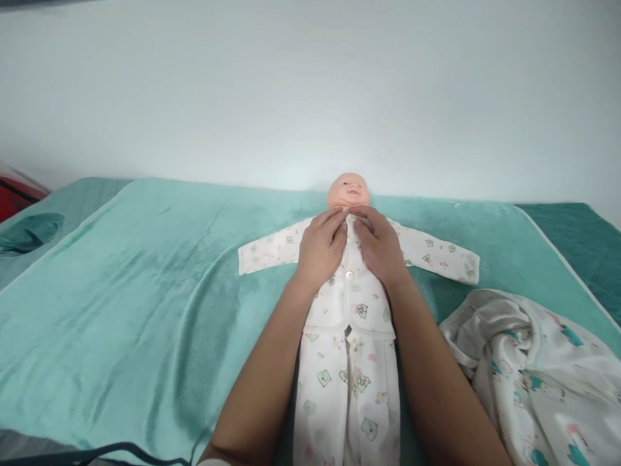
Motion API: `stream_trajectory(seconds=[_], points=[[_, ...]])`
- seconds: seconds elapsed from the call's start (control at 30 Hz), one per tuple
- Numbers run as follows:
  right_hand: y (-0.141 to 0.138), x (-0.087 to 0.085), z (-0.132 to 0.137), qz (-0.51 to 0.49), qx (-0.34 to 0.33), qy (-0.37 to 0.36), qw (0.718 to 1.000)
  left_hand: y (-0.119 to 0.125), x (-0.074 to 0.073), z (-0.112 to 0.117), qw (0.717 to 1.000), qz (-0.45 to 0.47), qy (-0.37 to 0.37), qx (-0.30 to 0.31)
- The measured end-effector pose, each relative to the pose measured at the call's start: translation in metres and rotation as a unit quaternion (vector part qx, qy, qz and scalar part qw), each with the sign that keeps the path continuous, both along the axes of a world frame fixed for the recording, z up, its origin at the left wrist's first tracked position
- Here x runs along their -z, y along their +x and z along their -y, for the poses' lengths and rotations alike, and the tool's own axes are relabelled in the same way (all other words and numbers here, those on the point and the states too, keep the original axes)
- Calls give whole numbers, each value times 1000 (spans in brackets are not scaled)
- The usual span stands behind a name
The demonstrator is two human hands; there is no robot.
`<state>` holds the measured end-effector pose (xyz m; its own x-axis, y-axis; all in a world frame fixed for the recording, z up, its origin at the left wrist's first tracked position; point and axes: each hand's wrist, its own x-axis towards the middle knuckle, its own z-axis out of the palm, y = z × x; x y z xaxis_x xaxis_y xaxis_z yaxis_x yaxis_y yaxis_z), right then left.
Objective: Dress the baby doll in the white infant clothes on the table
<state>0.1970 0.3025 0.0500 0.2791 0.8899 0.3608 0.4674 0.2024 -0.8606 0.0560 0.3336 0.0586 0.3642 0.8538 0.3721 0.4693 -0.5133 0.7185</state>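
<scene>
A baby doll point(347, 186) lies on its back, head toward the wall. It wears a white long-sleeved top point(350, 298) with small green and pink animal prints and buttons down the front. Matching white trousers point(323, 388) stretch toward me below the hem. Both sleeves spread out sideways. My left hand point(321, 249) is on the left side of the collar, fingers curled in at the neckline. Mirroring it, my right hand point(381, 249) grips the collar's right side. The fingertips of both hands nearly meet under the doll's chin, partly hiding the collar.
A turquoise plush blanket point(145, 291) covers the surface under the doll. At the right lies a crumpled white printed cloth point(543, 375). A white wall point(310, 90) rises behind. A black cable point(111, 448) runs along the lower left, and something red point(17, 197) shows at the far left.
</scene>
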Motion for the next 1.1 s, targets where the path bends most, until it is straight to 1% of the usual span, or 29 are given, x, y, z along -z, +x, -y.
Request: stream_trajectory(seconds=[0.17,0.53,0.8,0.97,1.1], points=[[0,1,0,19,-11,15,1000,0,2,-1,1000,4,0,2],[-2,0,2,-48,2,0,999,-1,-1,1,1000,-5,-10,7],[-2,1,1,-87,10,25,996,-1,-3,4,1000,14,-10,8],[-2,2,1,-91,7,38,995,0,-2,3,999,34,-22,-15],[-2,1,2,-91,8,44,995,0,-1,3,999,41,-20,-12]])
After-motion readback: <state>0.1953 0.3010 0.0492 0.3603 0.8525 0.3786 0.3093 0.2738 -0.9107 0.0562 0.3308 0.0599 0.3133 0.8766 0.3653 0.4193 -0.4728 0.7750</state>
